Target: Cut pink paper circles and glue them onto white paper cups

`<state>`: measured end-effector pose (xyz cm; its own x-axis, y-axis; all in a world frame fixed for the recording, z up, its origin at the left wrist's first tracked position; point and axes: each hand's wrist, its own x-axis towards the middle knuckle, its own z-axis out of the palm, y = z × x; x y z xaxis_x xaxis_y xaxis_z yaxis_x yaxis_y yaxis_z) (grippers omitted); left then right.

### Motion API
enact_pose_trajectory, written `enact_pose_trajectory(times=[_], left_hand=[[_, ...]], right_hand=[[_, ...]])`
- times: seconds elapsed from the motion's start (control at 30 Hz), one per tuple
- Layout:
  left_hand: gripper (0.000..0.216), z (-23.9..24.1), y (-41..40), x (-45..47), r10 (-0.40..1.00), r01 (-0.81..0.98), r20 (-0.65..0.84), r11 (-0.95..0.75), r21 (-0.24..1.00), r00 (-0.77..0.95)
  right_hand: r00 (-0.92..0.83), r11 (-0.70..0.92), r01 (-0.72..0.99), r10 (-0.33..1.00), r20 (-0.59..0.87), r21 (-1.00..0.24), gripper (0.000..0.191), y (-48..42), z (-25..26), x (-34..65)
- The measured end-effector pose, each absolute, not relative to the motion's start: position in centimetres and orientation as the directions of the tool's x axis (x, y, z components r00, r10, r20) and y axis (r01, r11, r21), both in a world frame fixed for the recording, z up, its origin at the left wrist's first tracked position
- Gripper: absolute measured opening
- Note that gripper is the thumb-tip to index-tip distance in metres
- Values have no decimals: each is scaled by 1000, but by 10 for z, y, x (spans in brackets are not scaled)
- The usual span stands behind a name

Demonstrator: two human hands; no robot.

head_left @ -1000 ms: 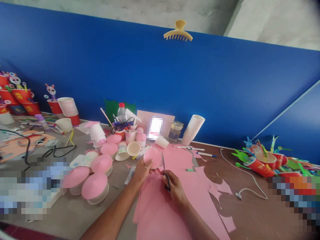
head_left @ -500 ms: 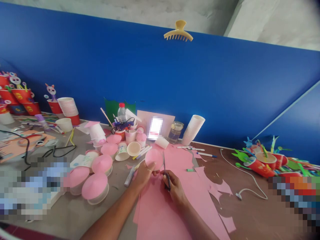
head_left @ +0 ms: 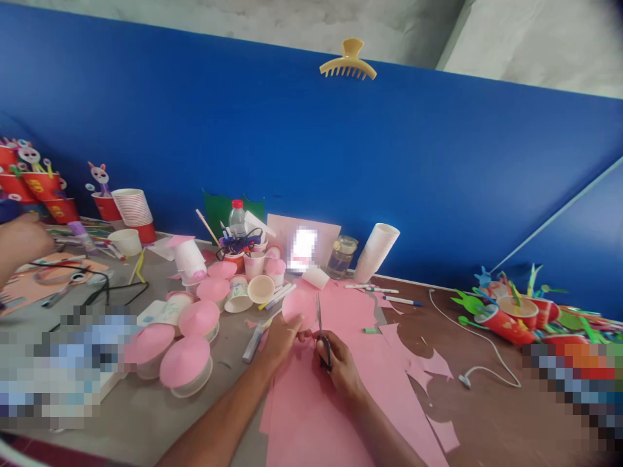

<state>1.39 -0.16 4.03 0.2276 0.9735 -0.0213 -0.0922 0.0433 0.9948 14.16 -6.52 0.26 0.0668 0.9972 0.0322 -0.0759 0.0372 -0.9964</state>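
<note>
Between the thumb and fingers of my left hand (head_left: 282, 342) is a round piece of pink paper (head_left: 298, 307). My right hand (head_left: 341, 366) is closed round the dark handles of a pair of scissors (head_left: 320, 318), whose blades point away from me, close beside the right edge of the round piece. Both hands are above large pink paper sheets (head_left: 311, 421). To the left stand several paper cups topped with pink paper cones (head_left: 185, 363). Pink offcuts (head_left: 428, 366) lie to the right of the sheets.
At the far left another person's hand (head_left: 26, 240) is over the table. A white cable (head_left: 491, 337) and red cups with green cutouts (head_left: 511, 318) lie at the right. Behind stand a glass jar (head_left: 342, 256), stacked white cups (head_left: 377, 253) and a bottle (head_left: 237, 220).
Another person's hand has come into view at the far left. My own hands, the scissors and the round paper look almost the same as before.
</note>
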Motion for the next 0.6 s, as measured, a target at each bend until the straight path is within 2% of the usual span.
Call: enact_pose_trajectory(times=[0.4, 0.6], left_hand=[[32, 37, -2, 16, 975, -121, -8, 35, 992, 221], [35, 38, -2, 16, 976, -47, -25, 37, 998, 218]], right_hand=[[86, 44, -61, 996, 38, -997, 45, -65, -1, 142], [87, 44, -46, 995, 40, -998, 45, -65, 2, 140]])
